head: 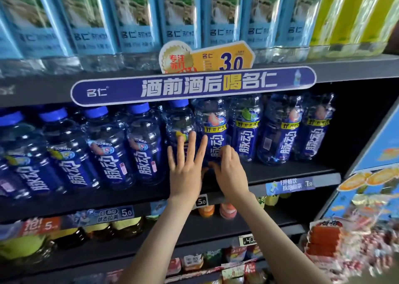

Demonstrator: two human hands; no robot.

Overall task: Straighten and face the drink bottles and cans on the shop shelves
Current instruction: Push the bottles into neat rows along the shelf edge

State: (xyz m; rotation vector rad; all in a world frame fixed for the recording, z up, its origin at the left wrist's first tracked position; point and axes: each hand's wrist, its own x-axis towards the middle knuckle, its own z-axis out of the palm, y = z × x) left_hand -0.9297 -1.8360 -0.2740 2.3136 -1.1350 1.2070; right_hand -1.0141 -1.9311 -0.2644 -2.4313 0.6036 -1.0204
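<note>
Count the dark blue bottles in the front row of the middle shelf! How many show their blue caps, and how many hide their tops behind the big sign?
bottles with caps showing: 5
bottles with tops hidden by the sign: 4
total: 9
Another bottle may be cut off at the left edge.

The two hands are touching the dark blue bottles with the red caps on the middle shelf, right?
Not quite: the caps are blue, not red. The head view shows the left hand and the right hand on the dark blue bottles on the middle shelf, and every cap in sight there is blue.
</note>
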